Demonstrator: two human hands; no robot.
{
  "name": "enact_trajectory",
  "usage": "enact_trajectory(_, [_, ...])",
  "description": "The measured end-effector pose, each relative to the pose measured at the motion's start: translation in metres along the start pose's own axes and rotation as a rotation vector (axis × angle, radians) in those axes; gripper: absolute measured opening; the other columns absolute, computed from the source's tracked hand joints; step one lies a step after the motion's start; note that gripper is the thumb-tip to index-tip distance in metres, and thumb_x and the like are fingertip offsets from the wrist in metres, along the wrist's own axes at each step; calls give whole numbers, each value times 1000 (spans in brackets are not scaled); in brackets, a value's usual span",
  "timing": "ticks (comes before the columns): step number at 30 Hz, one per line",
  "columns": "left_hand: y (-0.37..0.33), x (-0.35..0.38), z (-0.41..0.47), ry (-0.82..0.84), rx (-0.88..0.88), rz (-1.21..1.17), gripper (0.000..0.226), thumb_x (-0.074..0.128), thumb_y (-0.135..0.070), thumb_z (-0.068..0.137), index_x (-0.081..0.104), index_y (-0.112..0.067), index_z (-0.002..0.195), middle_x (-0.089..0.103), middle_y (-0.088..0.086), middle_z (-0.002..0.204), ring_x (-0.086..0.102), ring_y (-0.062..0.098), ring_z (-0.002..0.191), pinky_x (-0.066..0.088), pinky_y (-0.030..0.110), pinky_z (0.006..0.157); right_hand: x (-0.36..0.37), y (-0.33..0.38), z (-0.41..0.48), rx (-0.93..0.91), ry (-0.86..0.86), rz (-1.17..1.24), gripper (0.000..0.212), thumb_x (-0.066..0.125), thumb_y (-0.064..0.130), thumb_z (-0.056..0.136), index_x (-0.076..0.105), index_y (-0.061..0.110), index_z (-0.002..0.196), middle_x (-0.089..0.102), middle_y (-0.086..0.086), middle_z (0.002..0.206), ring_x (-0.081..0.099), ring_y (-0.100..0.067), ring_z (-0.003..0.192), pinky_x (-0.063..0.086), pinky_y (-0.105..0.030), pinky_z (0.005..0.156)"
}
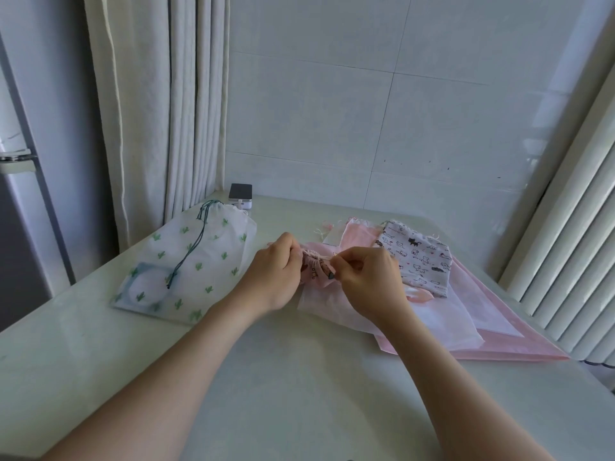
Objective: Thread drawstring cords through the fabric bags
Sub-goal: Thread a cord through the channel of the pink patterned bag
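At worktop (299, 387) centre: left hand (276, 272) fingers clamped on gathered mouth of pink bag (316, 272); right hand (367, 279) fingers pinched on its pale cord (322, 258). Near left edge lies cactus-print bag (203, 261).

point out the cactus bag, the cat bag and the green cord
cactus bag (213, 261), head view, front centre
cat bag (416, 257), head view, print centre
green cord (194, 244), head view, mid-length

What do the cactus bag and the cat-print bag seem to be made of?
Cactus bag: probably thin frosted plastic or non-woven sheet, matte; semi-see-through, a round shape shows inside. Cat-print bag: likely woven cotton, matte, opaque, softly creased.
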State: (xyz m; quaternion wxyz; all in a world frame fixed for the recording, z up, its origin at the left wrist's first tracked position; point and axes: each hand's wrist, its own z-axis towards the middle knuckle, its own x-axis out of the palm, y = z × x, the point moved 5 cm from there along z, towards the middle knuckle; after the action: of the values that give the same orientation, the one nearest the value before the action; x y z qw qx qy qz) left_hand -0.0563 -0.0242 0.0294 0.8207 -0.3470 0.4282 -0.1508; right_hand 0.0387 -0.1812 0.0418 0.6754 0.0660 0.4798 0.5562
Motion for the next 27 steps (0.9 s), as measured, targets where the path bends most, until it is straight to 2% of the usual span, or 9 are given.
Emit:
enact_trajectory(2, [1,3,-1,12,-42,-39,27,42,-31,110,49,-20,87,58,-6,86,51,17,84,34,23,63,4,-1,0,19,36,44,20,62,12,96,79,18,87,68,12,60,63,-3,59,49,-27,62])
enact_trajectory(4, [2,2,-2,-23,-40,-37,30,48,-40,107,55,-25,82,61,-10,79,56,10,76,36,25,62,6,-2,-1,59,76,89,24,54,9,98,75,18,94,59,17,53,53,0,49,37,-18,53])
enact_trajectory(6, [4,1,-1,-70,-36,-38,30,56,-40,104,58,-26,78,64,-13,76,61,4,77,43,26,64,9,-4,-2,103,109,135,20,56,20,99,73,20,88,51,16,48,43,-4,45,31,-21,51])
enact_trajectory(9, [7,1,0,-78,-23,-51,27,61,-37,102,61,-22,79,70,-13,82,67,7,88,50,29,75,10,-4,-5,118,82,134,32,69,44,93,71,19,74,48,8,49,39,-7,46,31,-27,52])
enact_trajectory(12, [9,2,2,-46,-6,-13,28,60,-35,102,58,-20,78,70,-9,81,67,15,88,55,38,80,10,-6,-5,136,52,98,27,75,38,87,73,20,68,58,5,52,45,-7,48,34,-24,52])
enact_trajectory(15, [10,4,2,-9,-18,23,26,58,-34,102,58,-19,81,71,-3,83,67,23,92,56,46,83,8,-3,-5,138,27,33,23,75,30,84,69,19,64,55,21,48,50,-3,51,30,-15,49])
enact_trajectory(21, [2,3,2,0,-37,-80,30,54,-28,107,56,-18,79,61,-7,74,55,9,69,39,20,60,6,3,-4,53,-11,-99,31,66,22,77,49,9,54,34,2,49,34,-17,55,33,-31,53])
enact_trajectory(24, [5,3,4,16,-97,-198,33,54,-27,107,55,-21,75,57,-11,65,52,14,65,40,28,62,5,-6,0,47,1,-124,25,62,28,79,56,14,60,54,1,55,52,-23,63,52,-39,68])
enact_trajectory(27, [7,3,4,-3,-110,-240,32,58,-27,104,59,-22,73,59,-15,56,56,13,60,43,29,62,2,-5,1,9,-5,-99,7,65,32,88,71,29,85,65,9,65,65,-18,80,50,-40,87])
